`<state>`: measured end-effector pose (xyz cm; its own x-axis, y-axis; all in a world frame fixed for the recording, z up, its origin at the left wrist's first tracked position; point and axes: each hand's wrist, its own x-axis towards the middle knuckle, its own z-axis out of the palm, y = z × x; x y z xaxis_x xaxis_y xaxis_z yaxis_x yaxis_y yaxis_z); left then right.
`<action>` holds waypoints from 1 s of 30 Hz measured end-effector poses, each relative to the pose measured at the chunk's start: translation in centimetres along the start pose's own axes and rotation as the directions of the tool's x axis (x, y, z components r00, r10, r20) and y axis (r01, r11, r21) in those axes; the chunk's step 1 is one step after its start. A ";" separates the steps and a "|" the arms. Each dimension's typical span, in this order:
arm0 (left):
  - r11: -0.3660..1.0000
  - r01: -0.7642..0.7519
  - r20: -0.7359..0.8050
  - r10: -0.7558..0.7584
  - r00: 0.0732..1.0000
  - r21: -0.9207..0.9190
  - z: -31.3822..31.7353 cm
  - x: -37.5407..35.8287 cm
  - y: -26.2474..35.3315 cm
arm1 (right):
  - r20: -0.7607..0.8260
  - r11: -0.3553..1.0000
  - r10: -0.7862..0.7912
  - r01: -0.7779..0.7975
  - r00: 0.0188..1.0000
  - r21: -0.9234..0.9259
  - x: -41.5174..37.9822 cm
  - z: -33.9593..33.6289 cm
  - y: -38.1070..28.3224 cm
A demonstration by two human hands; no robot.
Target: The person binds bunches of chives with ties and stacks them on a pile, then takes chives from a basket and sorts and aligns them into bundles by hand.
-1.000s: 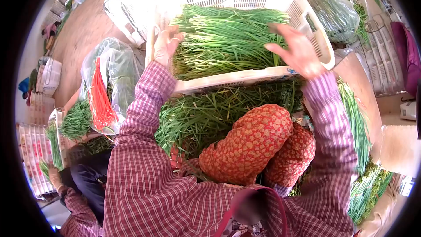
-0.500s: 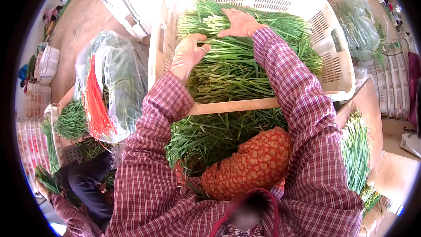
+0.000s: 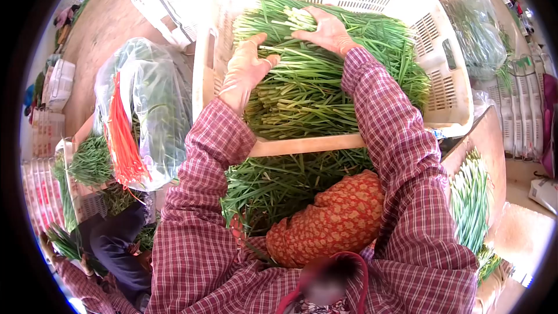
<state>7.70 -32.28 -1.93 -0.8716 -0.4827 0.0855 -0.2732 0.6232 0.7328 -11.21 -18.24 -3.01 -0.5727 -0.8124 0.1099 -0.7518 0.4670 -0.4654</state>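
A white slotted plastic crate (image 3: 452, 90) holds a thick layer of long green stalks (image 3: 314, 96). At the crate's left side, my left hand (image 3: 244, 70) has its thumb and fingers apart and touches the pale cut ends of the stalks. My right hand (image 3: 325, 32) lies over the upper part of the pile, with thumb and fingers curved around a bunch whose pale ends stick up to its left. Its fingertips are partly hidden behind the stalks.
More loose greens (image 3: 279, 177) lie below the crate's near edge. A clear plastic bag (image 3: 163, 104) with red ties (image 3: 123, 145) stands at the left. Another person's dark-trousered legs (image 3: 119, 244) show lower left. Stalks (image 3: 469, 197) lie right.
My right hand has moved slightly right and its fingers have curled around a bunch of stalks. My left hand has shifted slightly, its fingers still apart. The view has shifted a little.
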 end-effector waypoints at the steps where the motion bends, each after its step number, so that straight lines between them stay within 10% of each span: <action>1: 0.999 -0.014 0.011 0.014 1.000 -0.038 0.3 0.3 -0.9 | -0.048 0.998 0.001 0.002 0.999 0.064 -0.1 0.2 0.7; 10: 0.938 0.240 0.218 -0.188 0.958 -0.248 -0.9 0.1 0.6 | -0.114 0.973 0.059 -0.031 0.992 0.227 -1.8 -2.6 0.2; 13: 0.998 0.035 0.198 -0.043 0.979 0.046 -0.6 -0.2 0.6 | -0.002 0.978 0.051 -0.050 0.999 0.203 -2.1 -3.8 -1.3; 19: 0.990 0.097 0.365 -0.130 0.922 0.107 -2.0 -0.4 2.7 | 0.055 0.955 -0.023 0.006 0.998 0.296 -2.3 -2.8 0.1; 25: 0.966 -0.062 0.202 0.010 0.979 0.250 -0.3 -0.4 0.5 | 0.080 0.940 -0.039 0.010 0.996 0.340 -3.6 -4.5 -2.3; 30: 0.996 0.010 0.302 -0.037 0.953 0.090 -1.2 -0.8 1.5 | 0.084 0.970 -0.129 0.108 0.988 0.216 -4.1 -2.2 -3.0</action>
<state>8.47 -31.68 -0.09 -0.9432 -0.2967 -0.1493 -0.3171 0.6710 0.6702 -7.30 -15.57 -0.16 -0.4419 -0.8920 0.0949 -0.7209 0.2902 -0.6293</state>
